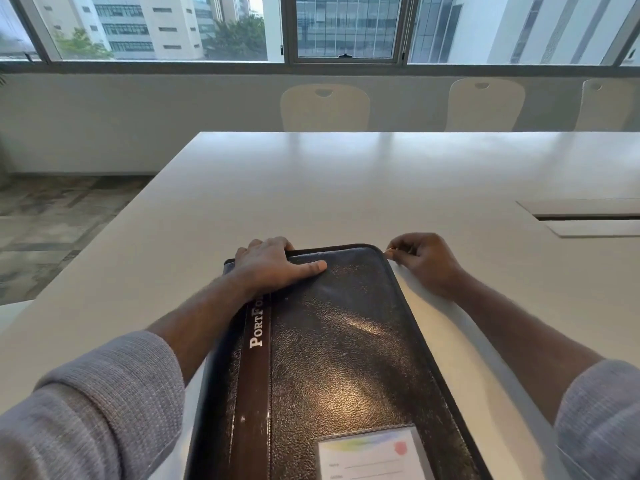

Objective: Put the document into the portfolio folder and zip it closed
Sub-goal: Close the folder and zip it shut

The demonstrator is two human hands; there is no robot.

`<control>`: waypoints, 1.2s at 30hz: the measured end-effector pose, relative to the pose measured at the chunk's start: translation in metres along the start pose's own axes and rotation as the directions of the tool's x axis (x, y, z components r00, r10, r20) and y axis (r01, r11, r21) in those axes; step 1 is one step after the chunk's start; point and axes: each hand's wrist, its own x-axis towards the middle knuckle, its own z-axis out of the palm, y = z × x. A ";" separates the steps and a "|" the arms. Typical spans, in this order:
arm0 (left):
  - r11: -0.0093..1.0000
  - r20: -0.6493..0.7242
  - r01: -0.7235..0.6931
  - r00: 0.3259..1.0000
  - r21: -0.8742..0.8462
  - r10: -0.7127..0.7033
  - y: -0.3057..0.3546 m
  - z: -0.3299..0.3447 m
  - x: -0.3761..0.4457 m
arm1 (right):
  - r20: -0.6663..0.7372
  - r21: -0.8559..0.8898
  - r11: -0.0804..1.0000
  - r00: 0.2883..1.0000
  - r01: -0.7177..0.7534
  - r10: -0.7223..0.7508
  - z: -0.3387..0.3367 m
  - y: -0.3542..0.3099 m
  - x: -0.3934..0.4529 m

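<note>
A dark brown leather portfolio folder (pixel 339 358) lies flat and folded shut on the white table (pixel 346 188), with a brown spine band marked "PORTFO..." and a name card in a clear pocket at its near end. My left hand (pixel 273 265) rests palm down on the folder's far left corner, fingers hooked over the far edge. My right hand (pixel 424 259) sits at the far right corner, thumb and forefinger pinched on a small zipper pull (pixel 389 251). No document is visible.
A recessed cable hatch (pixel 585 216) is set in the table at the right. Three pale chairs (pixel 325 107) stand along the far side under the windows. The table's left edge drops to patterned floor (pixel 52 220).
</note>
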 end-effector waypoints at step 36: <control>0.951 -0.069 -0.304 0.952 -0.059 0.300 -0.004 0.014 0.005 | 0.508 0.021 1.000 0.861 -0.023 0.009 0.023 -0.061 0.058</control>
